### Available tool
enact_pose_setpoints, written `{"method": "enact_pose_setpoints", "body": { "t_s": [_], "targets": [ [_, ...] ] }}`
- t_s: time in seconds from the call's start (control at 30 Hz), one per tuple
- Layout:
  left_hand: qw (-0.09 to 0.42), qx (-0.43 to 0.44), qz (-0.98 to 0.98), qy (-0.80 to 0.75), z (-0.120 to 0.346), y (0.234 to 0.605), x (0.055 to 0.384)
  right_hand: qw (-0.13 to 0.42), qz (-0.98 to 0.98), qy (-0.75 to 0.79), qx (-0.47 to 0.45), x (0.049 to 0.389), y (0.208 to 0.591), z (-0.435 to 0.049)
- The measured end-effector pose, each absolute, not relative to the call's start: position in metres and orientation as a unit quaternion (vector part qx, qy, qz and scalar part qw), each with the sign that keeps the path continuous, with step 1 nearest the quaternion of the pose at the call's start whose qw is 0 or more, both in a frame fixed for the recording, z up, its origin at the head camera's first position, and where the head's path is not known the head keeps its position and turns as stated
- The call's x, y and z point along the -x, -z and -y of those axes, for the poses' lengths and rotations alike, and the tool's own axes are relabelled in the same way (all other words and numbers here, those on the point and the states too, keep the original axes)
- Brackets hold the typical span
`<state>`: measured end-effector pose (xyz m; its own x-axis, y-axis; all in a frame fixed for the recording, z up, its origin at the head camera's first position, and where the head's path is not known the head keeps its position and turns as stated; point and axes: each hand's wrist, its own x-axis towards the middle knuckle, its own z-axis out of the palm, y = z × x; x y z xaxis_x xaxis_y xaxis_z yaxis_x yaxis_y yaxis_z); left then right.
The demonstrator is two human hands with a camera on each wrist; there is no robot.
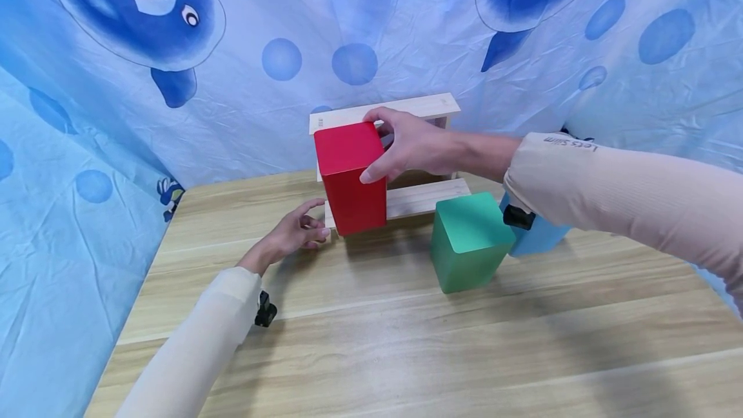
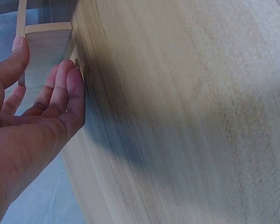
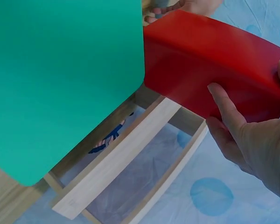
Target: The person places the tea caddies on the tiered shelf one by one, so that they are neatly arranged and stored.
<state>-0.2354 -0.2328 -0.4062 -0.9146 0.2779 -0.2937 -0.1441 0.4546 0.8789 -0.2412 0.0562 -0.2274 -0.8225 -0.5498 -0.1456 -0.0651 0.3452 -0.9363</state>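
My right hand (image 1: 415, 144) grips a tall red box (image 1: 355, 199) near its top, thumb on the front and fingers at the back edge. The box stands upright in front of the left part of a small wooden rack (image 1: 426, 199), overlapping its lower board in the head view. At the left end of that board, my left hand (image 1: 296, 231) pinches the edge between thumb and index finger. Its other fingers (image 2: 60, 86) curl loosely below, close to the table. The right wrist view shows the red box (image 3: 214, 60) slanted, with the rack's slats (image 3: 126, 154) behind it.
A green box (image 1: 473, 244) stands on the table right of the red one, just under my right forearm. Behind it is a light blue box (image 1: 540, 234), partly hidden by the sleeve. A blue dolphin-print curtain (image 1: 395, 31) hangs behind the wooden table (image 1: 371, 340).
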Motion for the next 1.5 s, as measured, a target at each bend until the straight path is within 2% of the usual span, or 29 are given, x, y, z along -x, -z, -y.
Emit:
{"method": "enact_pose_setpoints", "body": {
  "t_s": [1.5],
  "targets": [
    [0.21,-0.039,-0.822,-0.528,0.234,0.405,0.237,0.241,-0.789,0.535,0.183,0.265,0.258,-0.036]
  ]
}}
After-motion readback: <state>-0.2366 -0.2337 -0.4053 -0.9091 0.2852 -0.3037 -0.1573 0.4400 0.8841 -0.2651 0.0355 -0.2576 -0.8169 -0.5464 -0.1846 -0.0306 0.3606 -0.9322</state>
